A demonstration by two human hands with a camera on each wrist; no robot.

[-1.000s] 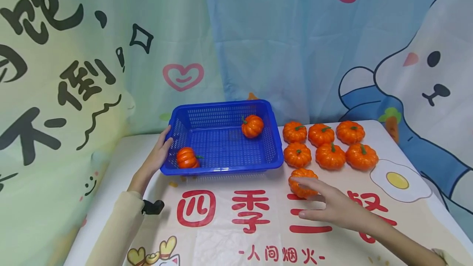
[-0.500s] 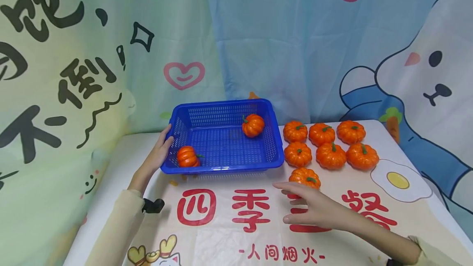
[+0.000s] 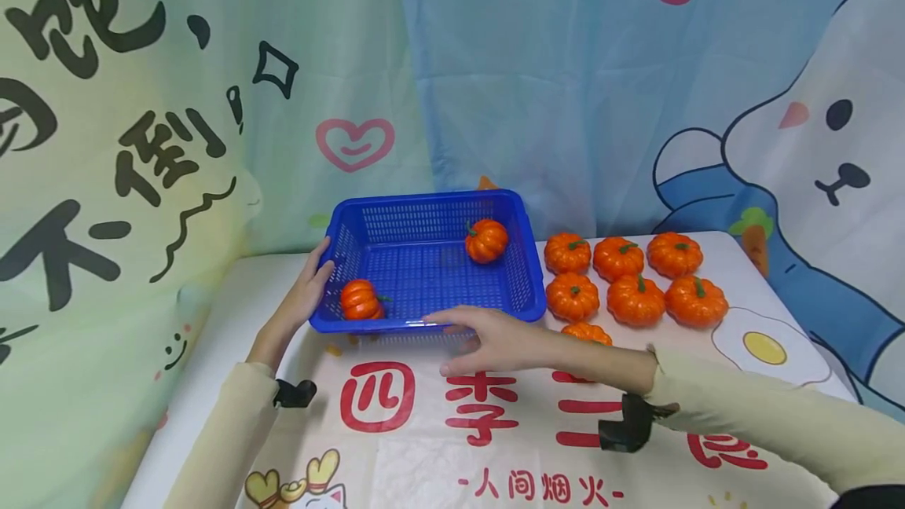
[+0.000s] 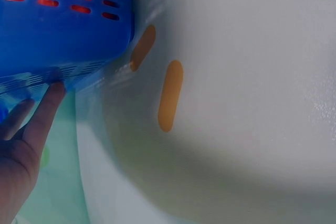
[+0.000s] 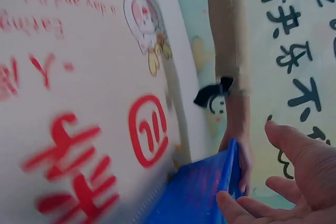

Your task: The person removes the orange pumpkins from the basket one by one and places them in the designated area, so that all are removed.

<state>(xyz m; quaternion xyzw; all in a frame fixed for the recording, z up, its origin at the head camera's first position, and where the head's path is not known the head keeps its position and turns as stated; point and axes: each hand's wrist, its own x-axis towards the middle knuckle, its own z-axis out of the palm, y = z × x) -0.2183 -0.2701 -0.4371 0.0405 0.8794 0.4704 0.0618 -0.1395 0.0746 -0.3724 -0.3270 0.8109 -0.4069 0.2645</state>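
A blue plastic basket (image 3: 413, 277) stands at the back of the table. Inside it are two small orange pumpkins, one front-left (image 3: 360, 301) and the other back-right (image 3: 486, 241). My left hand (image 3: 309, 286) lies against the basket's left side, its extended fingers touching the outer wall, as the left wrist view also shows. In front of the basket, my right hand (image 3: 491, 338) holds nothing; its fingers are spread and overlap the front rim. One pumpkin (image 3: 588, 332) on the table is partly hidden behind my right forearm.
Several more orange pumpkins (image 3: 635, 301) sit in two rows just right of the basket. A printed cloth (image 3: 382, 462) with red characters covers the table (image 3: 254, 277). Behind it hangs a printed curtain (image 3: 509, 100).
My right hand has moved left from beside the nearest pumpkin to the basket's front edge, its forearm now crossing in front of that pumpkin. My left hand and the basket have stayed in place.
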